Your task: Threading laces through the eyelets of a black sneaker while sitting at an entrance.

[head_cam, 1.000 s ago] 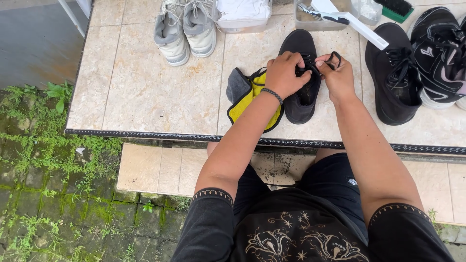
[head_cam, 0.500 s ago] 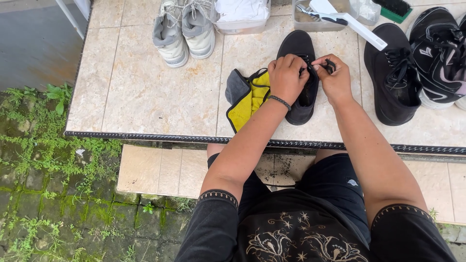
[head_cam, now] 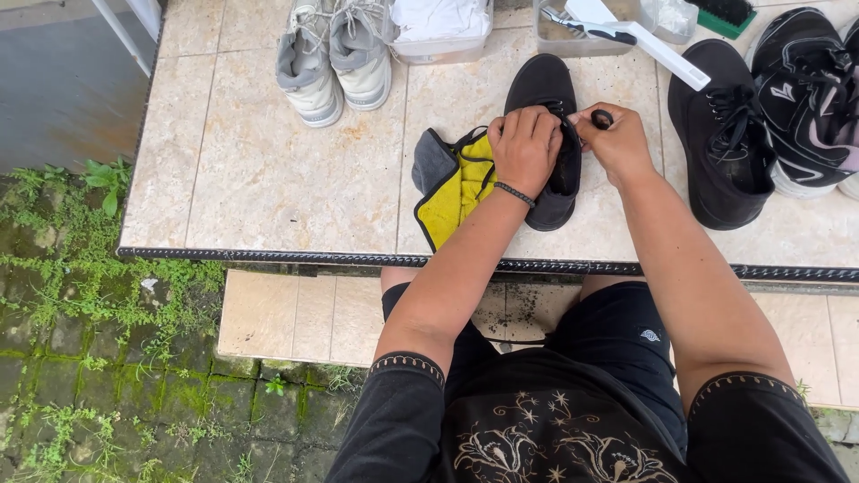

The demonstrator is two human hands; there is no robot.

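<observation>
Gripping the black shoe (head_cam: 546, 98) at table centre, left hand (head_cam: 525, 148) closes over its collar; right hand (head_cam: 617, 143) at 3 o'clock pinches what looks like a lace end (head_cam: 602, 118). Risk: lace slipping free; cloth (head_cam: 452, 183) at 9 o'clock sliding off the edge.

A black canvas shoe (head_cam: 546, 89) is laid on the tiled table (head_cam: 268, 179), and its opening is covered by the left hand (head_cam: 526, 148), on whose wrist a dark band is worn. A loop of black lace (head_cam: 602, 118) is pinched by the right hand (head_cam: 617, 143) just beside the shoe's eyelets. A grey and yellow cloth (head_cam: 452, 183) is spread against the shoe's left side. Further back, a pair of grey sneakers (head_cam: 333, 54) and a clear tub (head_cam: 443, 31) are set. To the right, a second black shoe (head_cam: 725, 134) and a black trainer (head_cam: 805, 98) are placed, with a white-handled brush (head_cam: 658, 49) above them.
</observation>
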